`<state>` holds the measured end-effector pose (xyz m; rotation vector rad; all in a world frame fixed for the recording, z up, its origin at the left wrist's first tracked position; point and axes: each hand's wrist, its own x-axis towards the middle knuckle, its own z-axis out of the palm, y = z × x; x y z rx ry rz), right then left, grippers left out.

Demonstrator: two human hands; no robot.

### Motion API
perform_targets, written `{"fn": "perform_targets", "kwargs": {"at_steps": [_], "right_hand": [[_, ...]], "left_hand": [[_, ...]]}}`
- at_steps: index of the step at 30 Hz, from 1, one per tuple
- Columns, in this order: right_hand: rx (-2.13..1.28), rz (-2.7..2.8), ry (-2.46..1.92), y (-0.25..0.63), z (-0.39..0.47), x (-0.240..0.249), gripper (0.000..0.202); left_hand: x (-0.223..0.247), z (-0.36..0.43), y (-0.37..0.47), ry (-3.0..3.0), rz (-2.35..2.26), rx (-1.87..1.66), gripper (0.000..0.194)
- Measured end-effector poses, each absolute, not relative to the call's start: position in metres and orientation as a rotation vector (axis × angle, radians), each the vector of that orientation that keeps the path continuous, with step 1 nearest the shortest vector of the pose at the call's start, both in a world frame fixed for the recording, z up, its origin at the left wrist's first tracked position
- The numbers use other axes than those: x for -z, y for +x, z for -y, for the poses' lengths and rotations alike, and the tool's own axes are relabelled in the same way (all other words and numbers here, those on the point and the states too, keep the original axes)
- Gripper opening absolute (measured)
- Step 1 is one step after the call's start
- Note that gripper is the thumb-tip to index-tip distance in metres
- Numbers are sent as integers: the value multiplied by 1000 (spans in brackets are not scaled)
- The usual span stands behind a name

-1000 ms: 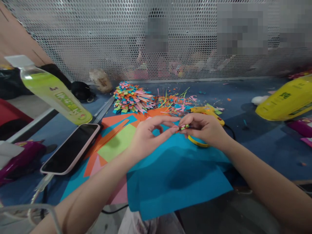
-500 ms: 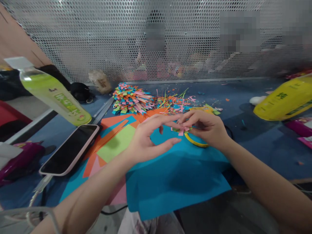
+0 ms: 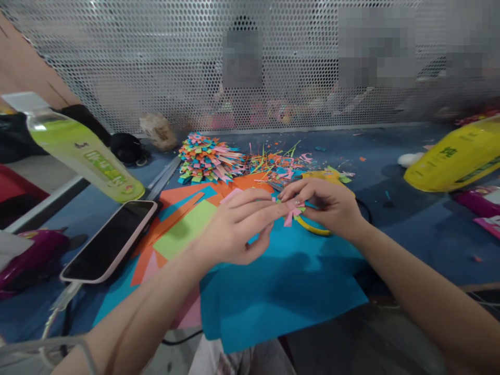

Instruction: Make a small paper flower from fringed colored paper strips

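A small piece of fringed pink and green paper [image 3: 292, 212] is pinched in the fingers of my right hand [image 3: 330, 205]. My left hand [image 3: 242, 224] reaches in from the other side, its index finger stretched out and touching the top of that piece. The left thumb is bent below the palm, away from the paper. Just under the right hand lies the yellow loop handle [image 3: 312, 228] of what looks like scissors, mostly hidden. Blue paper sheets [image 3: 281, 297] lie beneath both hands and overhang the table's front edge.
Behind the hands stand a multicoloured fringed paper cone [image 3: 209, 159] and a heap of paper scraps [image 3: 277, 161]. Orange and green sheets [image 3: 185, 226], a phone [image 3: 111, 242] and a green drink bottle [image 3: 86, 151] are on the left. A yellow bottle [image 3: 455, 153] lies right. A perforated metal panel [image 3: 175, 62] closes off the back.
My left hand has moved its index finger onto the fringed paper, and its thumb has bent down and inward. My right hand keeps its pinch on the piece.
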<state>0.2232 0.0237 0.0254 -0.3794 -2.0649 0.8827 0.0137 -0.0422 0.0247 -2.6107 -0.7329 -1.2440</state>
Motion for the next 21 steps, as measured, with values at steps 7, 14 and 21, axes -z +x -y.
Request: {"fn": "perform_targets", "kwargs": {"at_steps": [7,14,21], "right_hand": [[-1096,1962,-412,218,-22,-21,10],[-1446,1808,-450,212,-19,-20,19],[-1436,1814,-543,210,-23,-15,24]], "left_hand": [[-25,42,12,-2533,740,1174,60],[-29,35,5,-2560,723,1088,55],[-26,30,9,-2572,1267,1250,26]]}}
